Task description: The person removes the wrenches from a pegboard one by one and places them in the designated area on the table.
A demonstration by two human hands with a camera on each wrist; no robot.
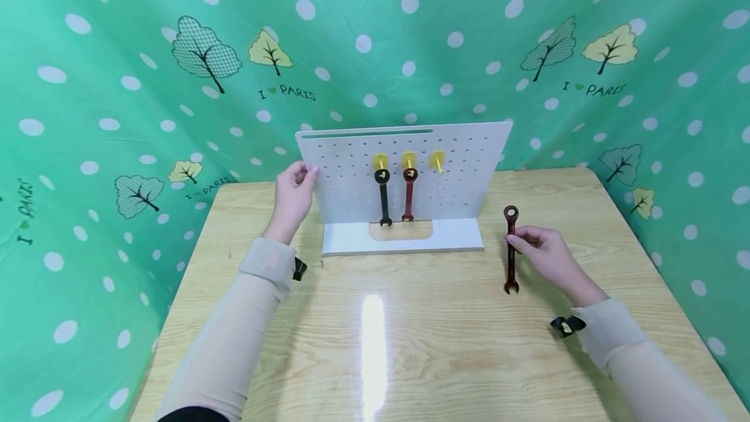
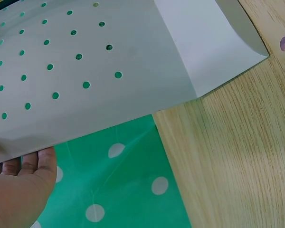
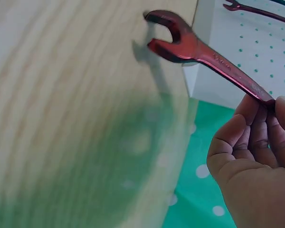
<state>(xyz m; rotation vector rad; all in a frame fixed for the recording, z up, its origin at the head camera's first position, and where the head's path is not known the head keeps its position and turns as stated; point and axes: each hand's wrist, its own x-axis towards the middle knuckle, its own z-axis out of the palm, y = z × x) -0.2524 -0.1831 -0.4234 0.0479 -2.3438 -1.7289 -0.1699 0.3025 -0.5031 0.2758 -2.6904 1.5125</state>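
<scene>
Your right hand point(image 1: 546, 254) pinches the red wrench point(image 1: 511, 267) around mid-shank, right of the pegboard point(image 1: 457, 197) — likely stiff, slick, weighty; hold there for balance. Your left hand point(image 1: 293, 200) grips the pegboard's left edge.

Green dotted cloth point(image 1: 346, 25) with printed trees point(image 1: 202, 51) behind wood-grain table point(image 1: 445, 337); white glare streak point(image 1: 374, 350) on table.

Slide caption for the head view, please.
Left hand grips a white pegboard hung with two wrenches; right hand holds a third wrench.
</scene>
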